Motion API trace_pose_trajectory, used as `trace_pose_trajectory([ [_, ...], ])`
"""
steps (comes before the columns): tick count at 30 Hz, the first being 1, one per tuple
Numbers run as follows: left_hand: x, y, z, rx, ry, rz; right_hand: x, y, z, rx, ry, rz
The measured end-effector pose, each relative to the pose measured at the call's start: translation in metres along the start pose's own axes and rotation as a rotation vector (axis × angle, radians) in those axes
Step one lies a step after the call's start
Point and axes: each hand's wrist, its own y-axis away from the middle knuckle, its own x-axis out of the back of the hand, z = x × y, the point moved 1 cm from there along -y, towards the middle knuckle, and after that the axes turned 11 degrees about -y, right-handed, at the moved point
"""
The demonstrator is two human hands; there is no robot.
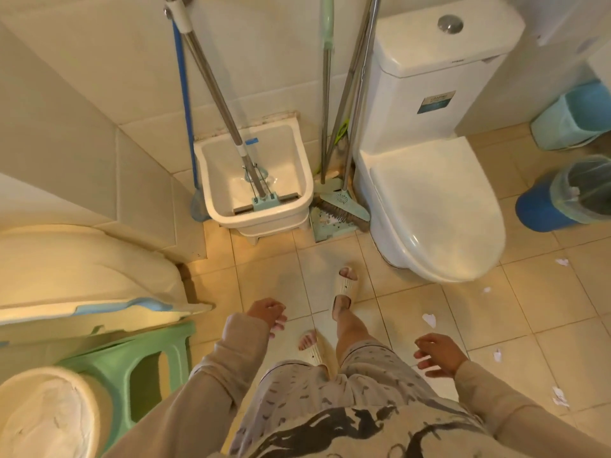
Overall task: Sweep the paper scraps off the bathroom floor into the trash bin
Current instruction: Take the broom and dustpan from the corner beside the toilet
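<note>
I stand on the tiled floor (413, 312) looking down at both my hands, and neither holds anything. My left hand (268, 315) hangs low at near centre-left, its fingers (279, 322) loosely curled and apart, nothing between them. My right hand (439, 355) is out to the near right, palm down, fingers (425, 353) spread open and bare. The scraps (429, 319) lie scattered on the floor to the right: one white piece sits just beyond my right hand, others lie farther right and nearer along the right edge, and two small ones rest close to the front of the toilet (436, 209). None touches my fingers; the nearest lies near my right hand but clear of it. The broom (342, 209) leans in the gap between the white mop basin (258, 180) and the toilet, its bristles on the pale green dustpan (330, 226), far ahead of both hands and well apart from them. A mop (231, 127) stands in the basin. The blue bin (562, 196), lined with a clear bag, stands at the far right beyond the toilet, with a second pale bin (572, 117) farther back. A green stool (142, 368) is at my near left.
</note>
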Motion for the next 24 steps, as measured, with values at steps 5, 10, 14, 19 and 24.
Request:
trace_pose_trajectory([
  [5,0.005,-0.019,-0.006,0.224,-0.02,0.014,-0.006,-0.023,-0.093,0.081,0.067,-0.08],
  [10,0.006,-0.032,0.018,0.345,0.061,0.045,0.0,-0.036,-0.171,0.197,0.151,-0.137],
  [14,0.005,-0.03,0.058,0.263,0.092,0.071,0.011,-0.039,-0.204,0.226,0.198,-0.156],
  [19,0.004,-0.046,0.127,0.172,-0.015,0.005,0.016,-0.044,-0.226,0.185,0.169,-0.173],
  [24,0.019,-0.07,0.22,0.029,-0.1,-0.031,0.012,-0.052,-0.27,0.204,0.075,-0.183],
])
